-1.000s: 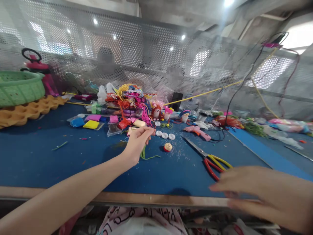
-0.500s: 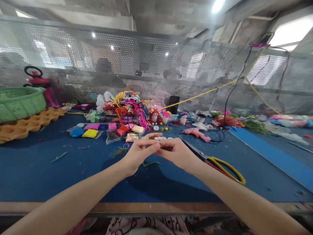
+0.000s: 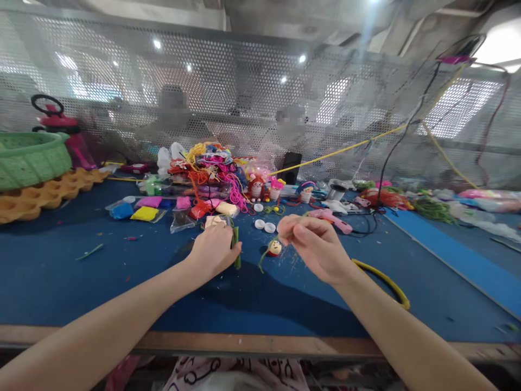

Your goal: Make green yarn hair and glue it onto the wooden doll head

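Strand of thin green yarn [image 3: 262,263] at the right fingertips, green yarn bundle by the left thumb

Take the small round cream head with a drawn face and red base [image 3: 274,248] as the dial's centre, twelve pointing away from the person. At three o'clock, the right hand [image 3: 317,247] has thumb and forefinger pressed together, pinching the strand; such a fine thread probably needs a fingertip hold. Its free end hangs just beside the head, at eight.

At nine, the left hand [image 3: 209,250] is palm down, thumb beside the green yarn bundle [image 3: 236,258]; its fingertips are hidden, so I cannot tell whether they grip.

White round discs [image 3: 269,227] lie near eleven, a curved yellow handle [image 3: 386,279] at four, likely set aside within reach.
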A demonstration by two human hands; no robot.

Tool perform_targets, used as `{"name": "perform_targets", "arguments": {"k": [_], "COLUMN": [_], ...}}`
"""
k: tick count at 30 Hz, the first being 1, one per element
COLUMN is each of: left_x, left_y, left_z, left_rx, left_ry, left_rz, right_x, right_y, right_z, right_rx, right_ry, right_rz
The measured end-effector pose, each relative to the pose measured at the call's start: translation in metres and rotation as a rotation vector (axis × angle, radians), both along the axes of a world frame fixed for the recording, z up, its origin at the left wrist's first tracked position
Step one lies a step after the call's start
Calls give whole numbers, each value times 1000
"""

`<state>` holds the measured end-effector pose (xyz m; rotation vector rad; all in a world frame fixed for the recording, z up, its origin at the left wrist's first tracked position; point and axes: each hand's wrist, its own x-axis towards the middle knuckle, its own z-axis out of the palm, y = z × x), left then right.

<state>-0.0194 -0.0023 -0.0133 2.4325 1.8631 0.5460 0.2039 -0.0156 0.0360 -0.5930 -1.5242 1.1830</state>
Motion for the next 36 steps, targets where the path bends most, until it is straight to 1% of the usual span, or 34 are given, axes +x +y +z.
{"name": "perform_targets", "arguments": {"k": [2, 4, 7, 10, 13, 16, 19, 21, 23, 26, 28, 33, 35, 36], "left_x": [0, 0, -1, 0, 2, 5, 5, 4, 2, 1, 3, 5, 4, 3], "left_y": [0, 1, 3, 5, 5, 3, 1, 3, 6, 9, 7, 1, 2, 4], "left_z": [1, 1, 1, 3, 2, -1, -1, 0, 3, 3, 2, -2, -2, -2], "left_rx": [-10, -13, -28, -48, -28, 18, 16, -7, -30, 1, 19, -12, -8, -6], "left_ry": [-12, -27, -70, -156, -204, -97, -26, -78, -176, -246, -194, 11, 0, -46], "left_rz": [5, 0, -15, -49, -22, -1, -49, -65, -77, -93, -112, -191, -194, -194], "right_x": [3, 6, 7, 5, 2, 1, 0, -1, -2, -3, -3, -2, -3, -3], "right_y": [-4, -7, -9, -7, -4, -3, -3, -4, -4, -5, -5, -5, -5, -5], "right_z": [5, 6, 1, -8, -13, -14, -13, -13, -14, -17, -19, -19, -19, -19], "right_rx": [-44, -146, -244, -247, -280, -306, -315, -325, -346, -385, -404, -425, -437, -445], "right_ry": [55, 79, 105, 136, 151, 164, 167, 171, 173, 156, 146, 150, 149, 144], "right_rz": [117, 247, 382, 463, 467, 448, 459, 468, 450, 399, 384, 377, 371, 365]}}
